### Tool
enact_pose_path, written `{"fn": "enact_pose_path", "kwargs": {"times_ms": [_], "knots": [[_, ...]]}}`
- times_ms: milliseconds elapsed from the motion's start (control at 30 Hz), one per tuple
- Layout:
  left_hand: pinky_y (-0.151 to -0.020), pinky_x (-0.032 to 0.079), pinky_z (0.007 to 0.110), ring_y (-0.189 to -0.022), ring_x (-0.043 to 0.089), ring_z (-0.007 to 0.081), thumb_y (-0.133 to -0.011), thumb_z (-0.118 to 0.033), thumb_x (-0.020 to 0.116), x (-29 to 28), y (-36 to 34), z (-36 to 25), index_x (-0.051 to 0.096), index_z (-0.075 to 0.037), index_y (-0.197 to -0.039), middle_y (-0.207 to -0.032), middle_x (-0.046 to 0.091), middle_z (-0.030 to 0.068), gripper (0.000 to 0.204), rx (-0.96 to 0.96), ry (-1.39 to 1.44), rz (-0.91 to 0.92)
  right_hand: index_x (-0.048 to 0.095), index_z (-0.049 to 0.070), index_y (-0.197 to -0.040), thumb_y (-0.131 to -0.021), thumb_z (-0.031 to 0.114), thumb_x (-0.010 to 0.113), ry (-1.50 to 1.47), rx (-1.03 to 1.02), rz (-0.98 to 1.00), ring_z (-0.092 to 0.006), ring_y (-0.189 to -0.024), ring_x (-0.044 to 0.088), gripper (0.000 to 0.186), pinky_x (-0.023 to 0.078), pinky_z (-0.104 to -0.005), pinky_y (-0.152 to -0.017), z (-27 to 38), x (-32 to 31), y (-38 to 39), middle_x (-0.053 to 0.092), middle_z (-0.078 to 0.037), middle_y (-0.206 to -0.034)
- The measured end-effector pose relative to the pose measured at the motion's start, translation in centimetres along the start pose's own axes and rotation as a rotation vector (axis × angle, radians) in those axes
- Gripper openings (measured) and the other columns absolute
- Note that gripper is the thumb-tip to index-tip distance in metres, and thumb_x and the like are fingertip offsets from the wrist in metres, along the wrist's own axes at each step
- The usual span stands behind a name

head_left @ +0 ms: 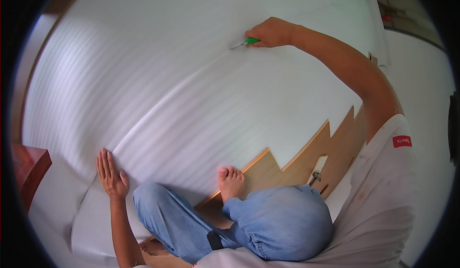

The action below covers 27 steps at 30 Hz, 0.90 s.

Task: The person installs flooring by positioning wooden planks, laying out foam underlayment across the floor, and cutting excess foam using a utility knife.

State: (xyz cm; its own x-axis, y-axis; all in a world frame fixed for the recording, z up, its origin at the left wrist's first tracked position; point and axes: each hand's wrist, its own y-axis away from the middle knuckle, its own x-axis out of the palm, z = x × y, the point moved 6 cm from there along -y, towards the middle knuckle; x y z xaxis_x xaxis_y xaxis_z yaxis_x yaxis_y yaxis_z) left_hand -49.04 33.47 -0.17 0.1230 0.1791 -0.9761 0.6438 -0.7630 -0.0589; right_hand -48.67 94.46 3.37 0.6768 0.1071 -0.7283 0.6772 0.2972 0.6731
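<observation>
Right now, your right hand (275, 32) has its fingers curled closed around a green-handled utility knife (252, 41), the thin blade pointing away to the left, its tip at or just above the white foam underlay sheet (143, 52); whether it has bitten in, you cannot tell from this view. Your left hand (113, 182) grips nothing: its fingers lie stretched out and close together, palm down on the sheet, with the thumb a little apart. The sheet is spread over the floor in front of you and reaches around your left side, where it looks creased, and a pale line runs across it from near your left fingertips up toward the blade; it could be a fold, an edge or a slit. Beside your bare foot (231, 185), wood-look planks (299, 172) border the sheet in a stepped edge. Judging by its sheen and ripples, the underlay should be light, soft and rather slippery, easy to ruck up, and likely to tear if tugged, so a broad, flat palm suits it better than a pinch, best kept off the blade's line. The knife is probably light and stiff, its slim blade liable to snap under sideways load; hold it by the green handle, well back from the metal.
</observation>
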Motion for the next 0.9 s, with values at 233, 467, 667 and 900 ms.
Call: {"fn": "enact_pose_path", "kwargs": {"times_ms": [233,467,667,900], "knots": [[-0.123,0.024,0.054,-0.148,0.034,0.0414,-0.106,-0.036,0.032,0.2,-0.9,-0.1,0.038,0.003,-0.152,-0.159,0.038,0.0231,0.061,0.025,-0.049,0.031,0.059,0.012,-0.1,-0.099,0.034,0.062,-0.071,0.165,-0.032,-0.031,-0.083,0.065,0.022,0.051,-0.0441,-0.073,-5.5,-0.2,4.1,0.067,-0.008,-0.089],[-0.12,0.028,0.058,-0.143,0.036,0.0494,-0.103,-0.033,0.034,0.4,-0.3,0.1,0.039,0.008,-0.149,-0.155,0.039,0.03,0.063,0.007,-0.066,0.097,0.06,0.012,-0.102,-0.097,0.035,0.061,-0.279,0.565,-0.783,-0.03,-0.083,0.066,0.024,0.053,-0.047,-0.068,-7.7,5.9,9.3,0.065,-0.006,-0.094],[-0.113,0.032,0.06,-0.136,0.042,0.0484,-0.087,-0.009,0.06,-1.2,-7.4,-5.0,0.046,0.001,-0.146,-0.15,0.043,0.0284,0.061,0.023,-0.028,0.176,0.059,0.007,-0.103,-0.089,0.021,0.067,-0.3,1.164,-1.132,-0.0302,-0.086,0.062,0.02,0.052,-0.0467,-0.068,-12.6,10.9,15.7,0.06,-0.009,-0.094],[-0.12,0.024,0.06,-0.146,0.028,0.0498,-0.087,-0.023,0.067,1.9,-23.6,-14.9,0.039,0.002,-0.151,-0.158,0.031,0.0309,0.074,0.3,-0.005,0.293,0.06,0.006,-0.105,-0.085,0.019,0.068,-0.347,1.364,-1.185,-0.0287,-0.092,0.058,0.024,0.048,-0.0416,-0.078,-12.3,11.3,14.0,0.059,-0.01,-0.098]]}}
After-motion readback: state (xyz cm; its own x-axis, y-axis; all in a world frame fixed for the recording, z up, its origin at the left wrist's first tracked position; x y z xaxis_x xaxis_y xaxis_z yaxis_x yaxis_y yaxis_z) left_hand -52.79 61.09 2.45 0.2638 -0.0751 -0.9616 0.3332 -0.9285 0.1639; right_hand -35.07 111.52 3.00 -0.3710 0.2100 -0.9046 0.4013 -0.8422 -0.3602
